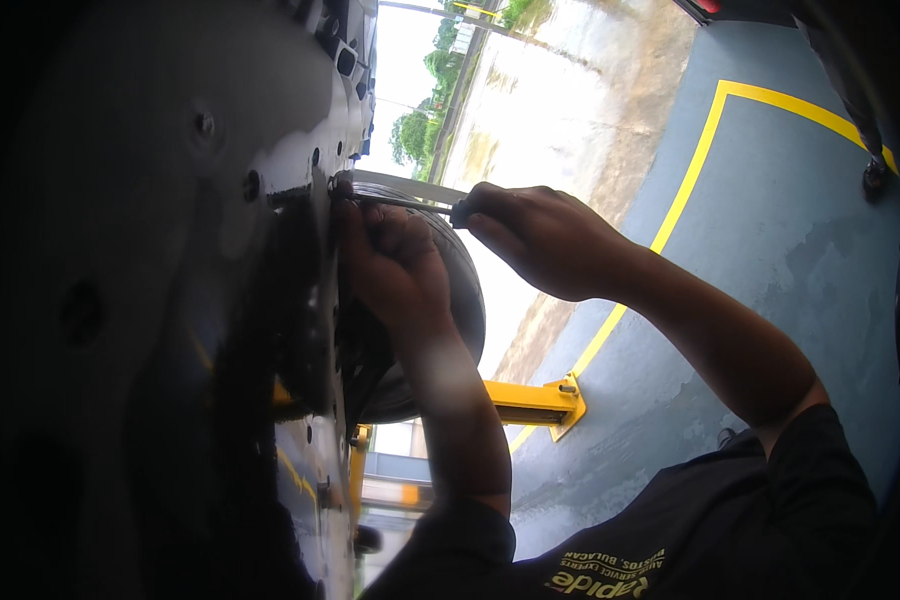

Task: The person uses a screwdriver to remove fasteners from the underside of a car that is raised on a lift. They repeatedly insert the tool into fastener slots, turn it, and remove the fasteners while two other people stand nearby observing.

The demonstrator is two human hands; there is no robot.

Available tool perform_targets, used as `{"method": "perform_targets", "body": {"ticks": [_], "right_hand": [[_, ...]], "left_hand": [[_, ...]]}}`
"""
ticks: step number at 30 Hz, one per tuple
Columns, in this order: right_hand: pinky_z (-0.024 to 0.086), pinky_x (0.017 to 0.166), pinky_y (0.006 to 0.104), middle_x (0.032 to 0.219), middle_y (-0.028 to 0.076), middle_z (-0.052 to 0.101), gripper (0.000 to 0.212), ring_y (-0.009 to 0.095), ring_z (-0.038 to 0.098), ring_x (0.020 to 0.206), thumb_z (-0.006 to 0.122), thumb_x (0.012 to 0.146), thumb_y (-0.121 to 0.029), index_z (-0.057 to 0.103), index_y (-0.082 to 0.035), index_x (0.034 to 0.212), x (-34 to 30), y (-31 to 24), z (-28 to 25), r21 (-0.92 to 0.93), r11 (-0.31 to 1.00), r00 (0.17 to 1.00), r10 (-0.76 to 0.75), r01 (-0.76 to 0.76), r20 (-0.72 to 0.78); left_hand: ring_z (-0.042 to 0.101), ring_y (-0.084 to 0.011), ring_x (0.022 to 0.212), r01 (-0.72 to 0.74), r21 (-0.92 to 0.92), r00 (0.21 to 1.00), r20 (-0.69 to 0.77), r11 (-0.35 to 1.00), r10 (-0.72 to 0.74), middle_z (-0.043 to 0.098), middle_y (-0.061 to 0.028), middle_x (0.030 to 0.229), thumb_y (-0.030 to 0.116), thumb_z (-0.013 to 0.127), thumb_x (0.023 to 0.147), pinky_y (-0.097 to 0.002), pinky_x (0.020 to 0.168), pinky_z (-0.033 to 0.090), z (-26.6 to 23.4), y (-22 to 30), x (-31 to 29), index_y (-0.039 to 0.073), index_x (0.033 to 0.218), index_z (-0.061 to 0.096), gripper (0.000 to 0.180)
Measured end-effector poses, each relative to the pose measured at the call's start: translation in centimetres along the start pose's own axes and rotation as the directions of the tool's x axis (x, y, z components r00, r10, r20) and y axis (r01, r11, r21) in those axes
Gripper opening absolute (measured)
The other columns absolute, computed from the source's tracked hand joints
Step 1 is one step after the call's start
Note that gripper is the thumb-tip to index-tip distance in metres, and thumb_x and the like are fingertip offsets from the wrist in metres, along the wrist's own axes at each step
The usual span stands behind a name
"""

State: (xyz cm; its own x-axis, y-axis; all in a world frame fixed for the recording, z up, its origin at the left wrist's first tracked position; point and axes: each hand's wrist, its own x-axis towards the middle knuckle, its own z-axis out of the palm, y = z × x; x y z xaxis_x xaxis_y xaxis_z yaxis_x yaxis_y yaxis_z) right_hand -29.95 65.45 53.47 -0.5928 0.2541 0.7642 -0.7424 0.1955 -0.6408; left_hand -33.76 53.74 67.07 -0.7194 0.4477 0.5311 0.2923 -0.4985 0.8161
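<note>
A screwdriver [398,202] with a thin metal shaft lies nearly level across the view, its tip up against the edge of a large dark panel that looks like a vehicle's underside [260,130]. My right hand [545,238] is closed round its dark handle. By the tip, my left hand [395,255] has its fingers curled close to the panel, just below the shaft. What those fingers grip, if anything, is hidden in shadow. Several holes and small fasteners [253,184] dot the panel's surface.
Behind my left forearm is a black tire [460,280]. A yellow lift arm [530,400] with an end plate juts out below it. Yellow lines [692,190] mark the grey-blue floor [770,240]. At the far right a dark shoe [874,180] and leg show.
</note>
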Motion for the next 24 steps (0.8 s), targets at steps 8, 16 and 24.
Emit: {"method": "perform_targets", "body": {"ticks": [8, 16, 24], "right_hand": [[0.056, 0.086, 0.0412, 0.106, 0.017, 0.070, 0.023, 0.033, 0.070, 0.096, 0.047, 0.105, -0.020, 0.060, -0.003, 0.112, 0.4, 0.6, 0.2, 0.117, 0.993, 1.000, 0.013, -0.014, 0.013], [0.057, 0.084, 0.0385, 0.100, 0.012, 0.068, 0.019, 0.030, 0.071, 0.092, 0.063, 0.096, -0.018, 0.061, -0.007, 0.112, 0.4, 1.2, 0.5, -0.045, 0.987, 0.966, -0.158, 0.152, -0.205], [0.058, 0.079, 0.0374, 0.099, 0.012, 0.069, 0.024, 0.026, 0.072, 0.089, 0.065, 0.097, -0.024, 0.063, -0.007, 0.113, 0.3, 1.3, 0.1, -0.009, 0.990, 0.982, -0.141, 0.141, -0.127]], "left_hand": [[0.036, -0.0061, 0.050, 0.009, 0.005, 1.000, 0.025, 1.000, -0.009, 0.051, 0.0000, 0.064, 0.024, 0.062, 0.100, -0.0234, 0.048, 0.026, -0.7, -0.1, 0.4, 0.007, 0.081, 0.058, 0.026], [0.040, -0.0053, 0.056, -0.075, 0.133, 0.997, 0.005, 0.988, 0.075, 0.052, 0.0019, 0.067, 0.021, 0.067, 0.097, -0.0220, 0.051, 0.029, -0.1, -0.4, -0.2, 0.010, 0.083, 0.060, 0.019], [0.040, -0.0046, 0.061, -0.115, 0.214, 0.993, 0.013, 0.970, 0.115, 0.051, 0.0040, 0.073, 0.020, 0.072, 0.093, -0.0220, 0.055, 0.033, -1.0, -0.8, 0.3, 0.008, 0.108, 0.062, 0.022]]}}
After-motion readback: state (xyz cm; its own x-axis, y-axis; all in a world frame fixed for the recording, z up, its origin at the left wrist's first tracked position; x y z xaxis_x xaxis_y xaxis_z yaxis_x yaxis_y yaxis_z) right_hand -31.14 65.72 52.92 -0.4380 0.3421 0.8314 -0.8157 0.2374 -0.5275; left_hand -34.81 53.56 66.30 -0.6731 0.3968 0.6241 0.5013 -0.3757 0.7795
